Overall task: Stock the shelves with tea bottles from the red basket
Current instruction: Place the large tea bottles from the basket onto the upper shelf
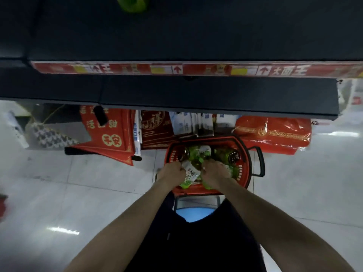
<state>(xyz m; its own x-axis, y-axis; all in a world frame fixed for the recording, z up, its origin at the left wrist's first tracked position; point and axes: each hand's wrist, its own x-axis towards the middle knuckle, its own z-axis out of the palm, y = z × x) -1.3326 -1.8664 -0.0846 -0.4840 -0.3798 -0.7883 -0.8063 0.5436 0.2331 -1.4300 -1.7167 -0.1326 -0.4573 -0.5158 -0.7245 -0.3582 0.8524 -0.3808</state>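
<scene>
While both arms cross the near rim of the red basket (197, 191), the left hand (172, 172) grips a white-labelled tea bottle (191, 174) and the right hand (214, 174) grips a second bottle (208, 185) beside it; bare floor (88, 183) flanks the basket, the black shelf edge (196, 99) overhanging beyond.

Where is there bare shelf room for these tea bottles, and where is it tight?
Bare: the dark upper shelf, all around the green bottle, down to the red price strip. Crowded: the red basket, where left hand and right hand grip tea bottles, and the red bags under the lower ledge.
</scene>
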